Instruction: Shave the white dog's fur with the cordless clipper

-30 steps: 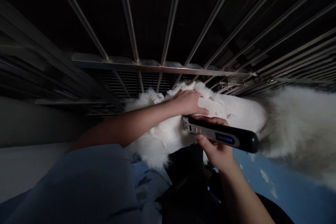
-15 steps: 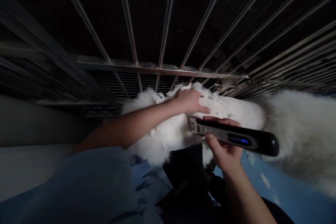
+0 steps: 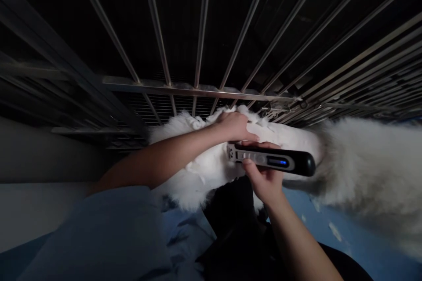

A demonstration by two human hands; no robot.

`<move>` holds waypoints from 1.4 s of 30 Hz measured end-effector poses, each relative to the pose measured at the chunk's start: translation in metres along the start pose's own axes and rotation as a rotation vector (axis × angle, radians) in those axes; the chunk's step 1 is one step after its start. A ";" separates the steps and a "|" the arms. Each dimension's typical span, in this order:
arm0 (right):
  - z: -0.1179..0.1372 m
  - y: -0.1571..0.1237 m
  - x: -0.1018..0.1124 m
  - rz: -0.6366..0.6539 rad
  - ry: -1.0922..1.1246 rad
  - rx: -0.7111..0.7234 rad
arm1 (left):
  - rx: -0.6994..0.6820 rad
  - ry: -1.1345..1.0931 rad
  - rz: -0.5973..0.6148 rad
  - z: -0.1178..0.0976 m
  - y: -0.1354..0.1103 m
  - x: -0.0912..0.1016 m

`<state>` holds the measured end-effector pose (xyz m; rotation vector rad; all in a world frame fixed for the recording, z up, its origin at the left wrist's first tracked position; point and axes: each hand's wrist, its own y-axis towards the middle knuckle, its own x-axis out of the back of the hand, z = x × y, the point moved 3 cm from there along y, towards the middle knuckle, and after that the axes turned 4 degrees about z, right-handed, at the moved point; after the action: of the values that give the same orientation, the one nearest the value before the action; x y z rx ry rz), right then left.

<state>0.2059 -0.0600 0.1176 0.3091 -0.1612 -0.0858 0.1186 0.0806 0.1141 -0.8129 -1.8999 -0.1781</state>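
Observation:
A white-furred animal (image 3: 281, 133) lies across the view; its middle is clipped close, and thick fur stands at the left and right. Bent over the far side of its body is my left hand (image 3: 234, 126), thumb stretched along the clipped skin and the other fingertips hidden. My right hand (image 3: 266, 184) is closed around a black and silver hair clipper (image 3: 280, 161) with a lit blue display. The clipper's blade end points left and meets the coat just below my left hand. Part of the handle hides the clipped skin behind it.
A metal barred cage (image 3: 184, 90) rises beyond the animal, with more bars at the right. Tufts of loose white fur (image 3: 335, 231) lie on the blue floor (image 3: 306, 215). My blue clothing (image 3: 108, 228) fills the lower left.
The clipper and my right hand have moved left along the animal, and the handle has turned closer to level. My left hand stays on the animal. The view has shifted slightly.

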 end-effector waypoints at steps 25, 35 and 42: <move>-0.008 -0.005 -0.011 -0.132 -0.148 0.086 | 0.033 0.063 -0.031 -0.001 0.004 -0.003; -0.014 -0.004 -0.008 -0.100 -0.045 0.001 | 0.035 0.082 -0.046 -0.001 0.006 -0.005; -0.015 -0.006 -0.015 -0.019 0.000 0.025 | 0.020 0.097 -0.069 -0.001 0.005 -0.006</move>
<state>0.1932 -0.0594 0.0993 0.3355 -0.1595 -0.1027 0.1241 0.0816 0.1086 -0.7132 -1.8362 -0.2364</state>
